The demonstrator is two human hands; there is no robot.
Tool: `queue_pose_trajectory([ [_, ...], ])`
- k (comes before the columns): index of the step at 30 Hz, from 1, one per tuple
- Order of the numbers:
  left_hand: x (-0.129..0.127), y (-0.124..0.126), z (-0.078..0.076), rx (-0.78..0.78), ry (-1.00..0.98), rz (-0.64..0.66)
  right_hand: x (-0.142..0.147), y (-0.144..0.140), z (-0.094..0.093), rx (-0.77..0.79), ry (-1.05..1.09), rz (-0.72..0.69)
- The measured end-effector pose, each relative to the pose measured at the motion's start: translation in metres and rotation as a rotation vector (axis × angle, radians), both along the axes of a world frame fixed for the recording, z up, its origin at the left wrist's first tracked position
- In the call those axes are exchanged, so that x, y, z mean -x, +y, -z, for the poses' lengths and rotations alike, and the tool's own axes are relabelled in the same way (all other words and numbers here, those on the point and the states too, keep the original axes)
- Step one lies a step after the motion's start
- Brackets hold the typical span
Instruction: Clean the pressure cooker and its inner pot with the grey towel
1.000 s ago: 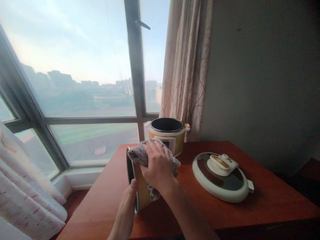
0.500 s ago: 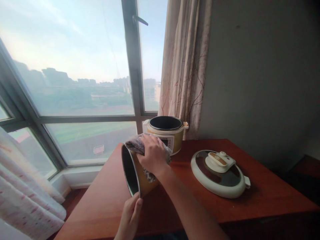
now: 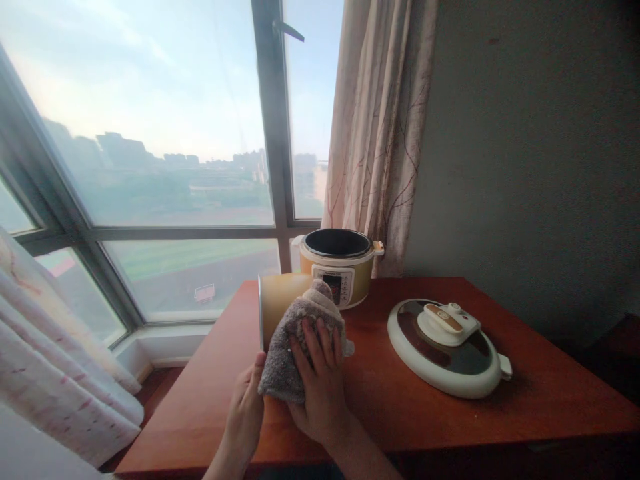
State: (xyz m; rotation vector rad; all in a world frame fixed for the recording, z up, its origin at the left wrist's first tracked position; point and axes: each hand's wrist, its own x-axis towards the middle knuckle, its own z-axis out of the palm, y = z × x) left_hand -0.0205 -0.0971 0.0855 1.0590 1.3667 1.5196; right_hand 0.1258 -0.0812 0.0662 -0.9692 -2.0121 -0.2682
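A gold inner pot (image 3: 280,297) lies tipped on its side above the table, its rim to the left. My left hand (image 3: 245,403) grips the lower part of that rim, thumb on the outside. Against the pot's outer wall my right hand (image 3: 323,380) presses a grey fluffy cloth (image 3: 287,353), its fingers stretched across it. The cloth hides much of the pot, and the pot's inside faces away from view. Just behind stands a gold and white electric pressure cooker (image 3: 360,277) without its lid, dark inside.
The white and dark cooker lid (image 3: 450,347) rests on the right of the reddish wooden table (image 3: 400,427). A window (image 3: 185,173) rises behind the table's left side. Curtains (image 3: 375,133) hang beside the window, and a grey wall stands at the right.
My right hand and the cloth have moved down the pot's outer wall, towards me. The pot has turned so that its dark inside no longer shows. The view has shifted slightly.
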Motion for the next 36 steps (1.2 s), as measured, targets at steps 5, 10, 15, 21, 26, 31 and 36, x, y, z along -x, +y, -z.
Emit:
queue_pose_trajectory([
  [5,-0.006,-0.003,-0.028,0.067,-0.199,0.142,-0.014,-0.012,-0.001,-0.042,-0.011,0.034],
  [10,-0.022,0.001,-0.044,0.142,-0.446,0.113,-0.021,-0.011,-0.051,0.006,0.01,0.013],
  [15,-0.038,0.008,-0.053,0.118,-0.533,0.113,-0.016,0.009,-0.101,0.197,0.016,0.026],
  [21,-0.049,-0.001,-0.026,0.099,-0.354,0.132,-0.006,0.052,-0.141,0.388,0.011,0.038],
  [26,-0.023,-0.017,0.025,0.002,0.082,-0.016,0.005,0.077,-0.158,0.488,-0.083,0.069],
  [31,-0.002,-0.013,0.052,-0.041,0.157,-0.01,0.018,0.086,-0.152,0.433,-0.102,0.089],
  [36,-0.011,-0.013,0.051,-0.03,0.204,-0.017,0.014,0.078,-0.137,0.306,-0.038,0.018],
])
